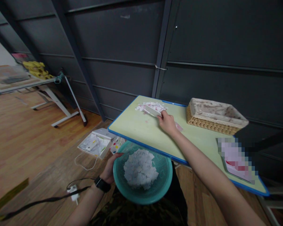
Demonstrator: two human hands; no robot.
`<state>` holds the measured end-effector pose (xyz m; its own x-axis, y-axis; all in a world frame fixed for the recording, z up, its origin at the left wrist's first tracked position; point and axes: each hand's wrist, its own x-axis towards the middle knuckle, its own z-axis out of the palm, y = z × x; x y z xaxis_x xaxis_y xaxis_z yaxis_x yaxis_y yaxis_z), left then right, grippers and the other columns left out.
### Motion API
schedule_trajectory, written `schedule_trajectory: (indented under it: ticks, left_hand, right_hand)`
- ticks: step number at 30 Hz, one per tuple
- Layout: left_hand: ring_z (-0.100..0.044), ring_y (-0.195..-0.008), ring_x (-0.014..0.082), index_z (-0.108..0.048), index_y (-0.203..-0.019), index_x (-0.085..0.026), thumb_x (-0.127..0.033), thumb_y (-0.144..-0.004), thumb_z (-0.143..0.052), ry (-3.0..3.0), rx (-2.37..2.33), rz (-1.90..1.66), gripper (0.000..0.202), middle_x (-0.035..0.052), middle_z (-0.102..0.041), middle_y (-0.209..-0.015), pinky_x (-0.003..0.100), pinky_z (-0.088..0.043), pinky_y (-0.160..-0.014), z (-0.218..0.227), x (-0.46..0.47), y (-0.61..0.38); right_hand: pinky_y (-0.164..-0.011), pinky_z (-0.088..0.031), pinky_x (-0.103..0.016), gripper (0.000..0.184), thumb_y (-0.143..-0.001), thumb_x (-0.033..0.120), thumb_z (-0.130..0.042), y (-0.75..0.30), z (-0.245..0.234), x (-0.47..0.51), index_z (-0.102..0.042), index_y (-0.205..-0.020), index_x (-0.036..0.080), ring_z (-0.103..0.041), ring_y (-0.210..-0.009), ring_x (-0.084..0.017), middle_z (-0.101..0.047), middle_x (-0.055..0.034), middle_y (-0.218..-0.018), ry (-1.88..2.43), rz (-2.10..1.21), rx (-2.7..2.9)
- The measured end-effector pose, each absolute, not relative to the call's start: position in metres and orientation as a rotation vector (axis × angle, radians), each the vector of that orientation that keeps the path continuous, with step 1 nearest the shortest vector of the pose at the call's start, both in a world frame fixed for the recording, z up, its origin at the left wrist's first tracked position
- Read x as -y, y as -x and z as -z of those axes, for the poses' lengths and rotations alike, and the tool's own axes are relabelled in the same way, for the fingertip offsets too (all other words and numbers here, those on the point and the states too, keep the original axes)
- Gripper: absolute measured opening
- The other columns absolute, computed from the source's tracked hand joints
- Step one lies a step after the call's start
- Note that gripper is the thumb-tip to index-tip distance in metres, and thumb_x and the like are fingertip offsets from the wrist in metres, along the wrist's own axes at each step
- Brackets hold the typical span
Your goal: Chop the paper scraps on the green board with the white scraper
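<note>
In the middle of the frame, slightly above centre, I have a flat white scraper (152,111) gripped in my right hand (167,123), its long edge lying against a heap of white and pinkish scraps (151,104). The heap sits towards the far edge of a pale green table (129,125) with a blue border. A faint pink patch (178,126) shows on the surface just beside my right wrist.

At the lower centre, my left hand (110,169) grasps the left rim of a teal colander (119,180), thumb over the edge; I cannot see where the other fingers lie. The colander is just below the table's near edge, partly under it, and holds a mound of whitish flakes (141,169). I wear a black watch (102,184) on my left wrist.

Right of centre, on the table, stands a wicker basket (209,125) with a pale cloth lining. Nearer the right edge lies a flat item (237,160), blurred into blocks. On the floor, left of the colander, is an open white box (97,153). In the upper left, yellow objects (37,69) lie on another table (25,84), and dark panels (118,40) fill the background.
</note>
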<state>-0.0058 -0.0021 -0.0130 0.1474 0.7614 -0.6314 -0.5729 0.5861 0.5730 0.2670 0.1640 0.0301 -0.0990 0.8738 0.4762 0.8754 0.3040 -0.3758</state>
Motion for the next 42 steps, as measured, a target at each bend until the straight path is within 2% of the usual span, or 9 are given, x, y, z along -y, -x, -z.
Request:
schedule_trajectory:
  ticks: [4, 8, 13, 18, 26, 30, 38, 42]
  left_hand:
    - [-0.070, -0.053, 0.0218, -0.067, -0.109, -0.012, -0.014, -0.089, -0.050, -0.203, -1.038, -0.972, 0.027, 0.0038, -0.077, -0.063, 0.032, -0.054, -0.058, 0.0125, 0.0021, 0.0054]
    - [-0.070, -0.051, 0.0219, -0.067, -0.110, -0.012, -0.017, -0.090, -0.049, -0.205, -1.066, -0.962, 0.027, 0.0058, -0.078, -0.066, 0.033, -0.055, -0.057, 0.0106, 0.0025, 0.0042]
    - [-0.070, -0.053, 0.0220, -0.067, -0.103, -0.012, -0.019, -0.090, -0.048, -0.210, -1.082, -0.937, 0.024, 0.0064, -0.077, -0.064, 0.032, -0.055, -0.059, 0.0109, 0.0033, 0.0050]
    - [-0.070, -0.056, 0.0256, -0.065, -0.116, -0.011, -0.021, -0.088, -0.050, -0.242, -1.086, -0.911, 0.032, 0.0061, -0.077, -0.065, 0.036, -0.054, -0.063, 0.0090, 0.0052, 0.0046]
    - [-0.071, -0.057, 0.0265, -0.061, -0.125, -0.010, -0.020, -0.089, -0.050, -0.254, -1.089, -0.928, 0.039, 0.0075, -0.079, -0.072, 0.036, -0.054, -0.062, 0.0076, 0.0052, 0.0036]
    - [-0.074, -0.063, 0.0269, -0.065, -0.115, -0.012, -0.019, -0.089, -0.051, -0.268, -1.093, -0.944, 0.030, 0.0071, -0.079, -0.069, 0.035, -0.055, -0.062, 0.0118, 0.0047, 0.0044]
    - [-0.073, -0.059, 0.0250, -0.067, -0.088, -0.013, -0.021, -0.084, -0.059, -0.236, -1.062, -0.936, 0.012, 0.0081, -0.078, -0.066, 0.034, -0.057, -0.063, 0.0085, 0.0068, 0.0020]
    - [-0.073, -0.060, 0.0246, -0.066, -0.084, -0.013, -0.020, -0.083, -0.061, -0.233, -1.047, -0.940, 0.009, 0.0088, -0.078, -0.068, 0.033, -0.056, -0.061, 0.0075, 0.0075, 0.0017]
  right_hand:
    - [-0.063, -0.032, -0.031, 0.013, -0.088, 0.029, -0.044, -0.2707, -0.0294, -0.1672, -0.055, -0.091, 0.022, -0.057, -0.069, -0.027, -0.067, -0.0098, -0.078, 1.535, 0.001, 1.976]
    - [-0.064, -0.033, -0.030, 0.013, -0.086, 0.031, -0.047, -0.2739, -0.0322, -0.1690, -0.056, -0.089, 0.022, -0.057, -0.070, -0.025, -0.066, -0.0080, -0.078, 1.518, -0.009, 1.904]
    - [-0.063, -0.031, -0.030, 0.016, -0.090, 0.030, -0.043, -0.2725, -0.0291, -0.1725, -0.055, -0.094, 0.021, -0.059, -0.072, -0.027, -0.068, -0.0105, -0.081, 1.509, -0.009, 1.950]
    - [-0.062, -0.030, -0.031, 0.019, -0.092, 0.029, -0.041, -0.2708, -0.0247, -0.1729, -0.056, -0.099, 0.020, -0.059, -0.072, -0.028, -0.070, -0.0120, -0.082, 1.547, 0.028, 1.988]
    - [-0.063, -0.031, -0.030, 0.016, -0.091, 0.030, -0.043, -0.2719, -0.0285, -0.1740, -0.057, -0.094, 0.022, -0.058, -0.072, -0.026, -0.069, -0.0098, -0.082, 1.505, 0.043, 1.978]
    - [-0.063, -0.030, -0.030, 0.018, -0.093, 0.029, -0.042, -0.2705, -0.0272, -0.1736, -0.057, -0.096, 0.021, -0.059, -0.072, -0.027, -0.069, -0.0106, -0.083, 1.509, 0.029, 2.012]
    - [-0.063, -0.031, -0.029, 0.022, -0.094, 0.026, -0.041, -0.2669, -0.0288, -0.1701, -0.058, -0.105, 0.019, -0.062, -0.073, -0.027, -0.071, -0.0117, -0.084, 1.517, 0.047, 2.078]
    - [-0.063, -0.032, -0.029, 0.023, -0.095, 0.025, -0.039, -0.2657, -0.0304, -0.1680, -0.059, -0.104, 0.018, -0.063, -0.075, -0.027, -0.072, -0.0119, -0.086, 1.492, 0.063, 2.116]
